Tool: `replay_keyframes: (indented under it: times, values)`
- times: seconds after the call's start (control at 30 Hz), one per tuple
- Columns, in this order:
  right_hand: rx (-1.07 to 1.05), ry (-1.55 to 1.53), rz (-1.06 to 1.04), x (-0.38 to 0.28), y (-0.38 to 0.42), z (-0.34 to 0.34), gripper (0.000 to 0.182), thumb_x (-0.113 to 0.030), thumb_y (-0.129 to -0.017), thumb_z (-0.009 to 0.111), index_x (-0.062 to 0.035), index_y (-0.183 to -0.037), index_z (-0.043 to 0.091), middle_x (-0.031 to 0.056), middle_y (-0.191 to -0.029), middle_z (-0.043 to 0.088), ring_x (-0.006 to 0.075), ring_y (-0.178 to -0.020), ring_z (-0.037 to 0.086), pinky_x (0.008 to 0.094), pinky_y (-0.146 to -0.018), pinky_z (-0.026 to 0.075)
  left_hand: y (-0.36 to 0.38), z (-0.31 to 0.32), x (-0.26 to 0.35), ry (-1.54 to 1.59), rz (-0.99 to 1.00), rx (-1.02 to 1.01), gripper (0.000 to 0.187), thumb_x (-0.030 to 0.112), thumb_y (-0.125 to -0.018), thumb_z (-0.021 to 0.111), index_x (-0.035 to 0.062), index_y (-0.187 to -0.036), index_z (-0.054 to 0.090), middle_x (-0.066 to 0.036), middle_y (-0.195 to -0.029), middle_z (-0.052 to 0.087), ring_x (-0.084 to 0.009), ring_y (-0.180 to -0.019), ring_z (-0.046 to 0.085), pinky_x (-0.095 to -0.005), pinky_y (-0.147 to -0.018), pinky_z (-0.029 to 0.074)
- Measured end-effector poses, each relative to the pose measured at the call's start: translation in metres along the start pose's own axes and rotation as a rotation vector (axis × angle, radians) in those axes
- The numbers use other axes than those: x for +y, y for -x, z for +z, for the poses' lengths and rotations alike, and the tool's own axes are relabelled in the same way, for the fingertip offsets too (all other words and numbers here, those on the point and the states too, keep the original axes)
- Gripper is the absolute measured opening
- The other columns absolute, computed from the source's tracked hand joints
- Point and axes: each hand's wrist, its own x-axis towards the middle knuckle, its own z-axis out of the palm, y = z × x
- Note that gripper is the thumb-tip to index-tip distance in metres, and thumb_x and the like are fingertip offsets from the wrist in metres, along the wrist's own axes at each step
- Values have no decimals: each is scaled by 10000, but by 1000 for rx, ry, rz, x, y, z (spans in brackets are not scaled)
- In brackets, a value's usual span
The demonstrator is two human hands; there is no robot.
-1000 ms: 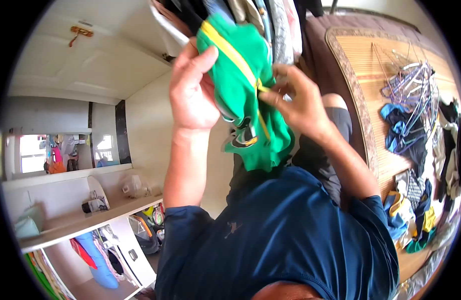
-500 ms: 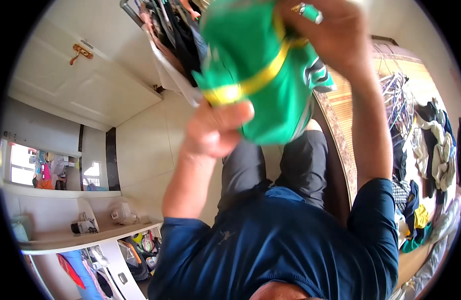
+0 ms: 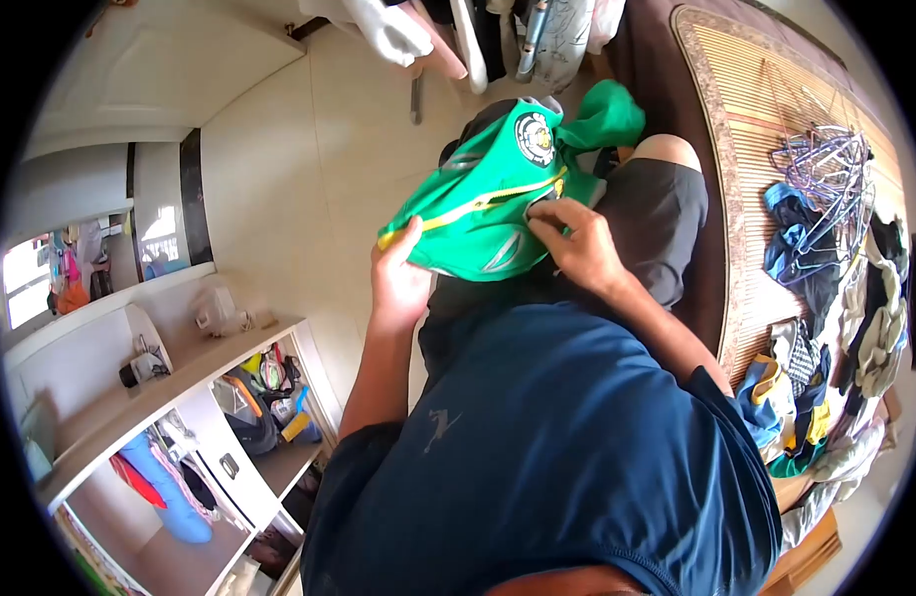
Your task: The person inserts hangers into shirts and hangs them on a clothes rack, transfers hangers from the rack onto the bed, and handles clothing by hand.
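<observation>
A green zip-up jacket [image 3: 468, 214] with a yellow zipper and a round black-and-white badge lies over my lap. My left hand [image 3: 398, 278] is closed on its lower edge at the left, by the end of the zipper. The fingers of my right hand [image 3: 582, 243] pinch the jacket near the upper end of the zipper, close to the collar. One green sleeve extends toward my right knee. Exactly what my right fingertips grip is partly hidden.
On my right a bed with a bamboo mat [image 3: 716, 60] carries a tangle of hangers [image 3: 826, 169] and piled clothes [image 3: 875, 298]. Garments hang from above ahead [image 3: 468, 40]. To my left stands a white shelf unit [image 3: 220, 447] and, farther off, a white door [image 3: 180, 79].
The jacket has come down from in front of my face to my lap and is spread out more. Both hands lowered with it, and my view has tilted and turned.
</observation>
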Motion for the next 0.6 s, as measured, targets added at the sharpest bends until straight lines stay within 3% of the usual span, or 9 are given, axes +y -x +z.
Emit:
replay_keyframes:
  times: [0.07,0.27,0.3,0.33,0.4,0.43,0.6]
  values:
    - [31,39,-90,-8,-9,-4,194,-104,-942,751,-1,-1107,743,149,-976,733,275,-813,716,376,-751,565,-11,2,5,60,-11,-36,406,198,-1087,544,-56,-1401,583,-188,-1386,665,-326,-1299,631,-516,-1111,485]
    - [44,-4,-96,-40,-29,2,273,-133,-941,771,11,-1166,719,124,-949,709,217,-760,688,354,-726,559,-20,22,4,251,-135,-170,426,236,-1095,541,-44,-1414,568,-191,-1407,649,-342,-1297,630,-531,-1113,484]
    - [-9,-15,-15,-45,-31,1,323,-226,-977,762,31,-1166,715,82,-850,669,176,-714,644,328,-685,536,-21,23,2,279,-143,-159,431,245,-1097,539,-40,-1420,564,-191,-1414,644,-344,-1297,629,-532,-1118,482]
    - [-6,-14,-13,-47,-33,-3,323,-226,-977,762,31,-1166,715,82,-850,669,176,-714,644,328,-685,536,-22,24,2,278,-146,-161,431,245,-1097,539,-40,-1420,564,-191,-1414,644,-344,-1297,629,-532,-1118,482]
    - [-287,-392,375,-51,-37,-12,390,-331,-1016,727,43,-1126,725,39,-770,611,131,-653,562,298,-612,471,-23,26,2,290,-135,-211,423,248,-1099,536,-35,-1412,572,-189,-1412,644,-344,-1298,627,-532,-1127,480]
    - [-302,-490,436,-52,-37,-13,435,-355,-1049,689,57,-1183,721,-8,-701,548,89,-601,487,267,-563,367,-24,26,2,289,-136,-213,423,248,-1099,536,-35,-1412,572,-189,-1412,644,-344,-1298,627,-532,-1127,480]
    - [-306,-664,610,-45,-40,-21,447,-357,-1044,705,55,-1214,741,-23,-692,549,52,-571,436,243,-528,315,-30,24,-6,334,-131,-190,380,232,-1101,532,-30,-1369,596,-180,-1386,660,-334,-1282,637,-515,-1121,493]
